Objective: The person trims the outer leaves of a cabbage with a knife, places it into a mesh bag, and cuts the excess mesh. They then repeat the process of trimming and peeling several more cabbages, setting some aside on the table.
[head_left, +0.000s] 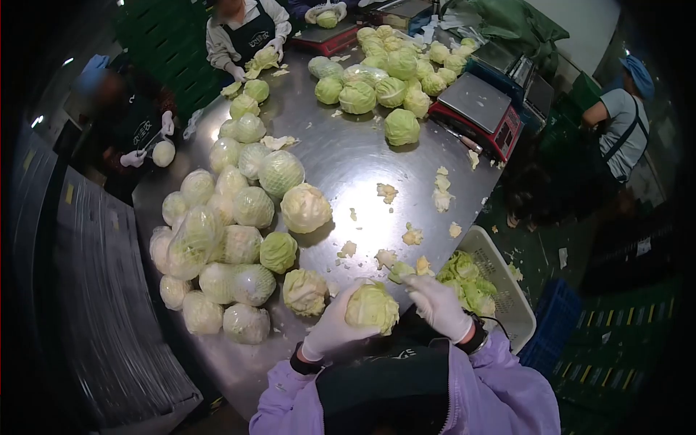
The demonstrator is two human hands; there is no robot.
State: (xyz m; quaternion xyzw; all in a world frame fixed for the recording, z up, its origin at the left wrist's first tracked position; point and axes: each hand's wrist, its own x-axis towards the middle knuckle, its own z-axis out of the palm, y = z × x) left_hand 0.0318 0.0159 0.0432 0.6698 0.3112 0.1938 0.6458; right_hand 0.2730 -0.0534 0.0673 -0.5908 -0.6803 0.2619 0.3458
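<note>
My left hand (335, 324), in a white glove, is wrapped round a pale green cabbage (373, 309) held up at the table's near edge. To its right my right hand (439, 306), gloved too, has its fingers closed at a small piece of cabbage leaf (400, 272). A leafy, yellowish cauliflower-like cabbage head (304, 292) sits just left of my left hand. Behind it are a small green cabbage (278, 252) and another pale, ragged head (306, 208). Loose leaf scraps (386, 259) lie on the metal in front of my hands.
Wrapped cabbages (253, 207) crowd the left of the metal table (341, 159); bare ones (358, 97) are piled farther back. A red scale (475, 105) stands back right. A white basket (511, 304) of leaves is beside my right arm. Several people work around the table.
</note>
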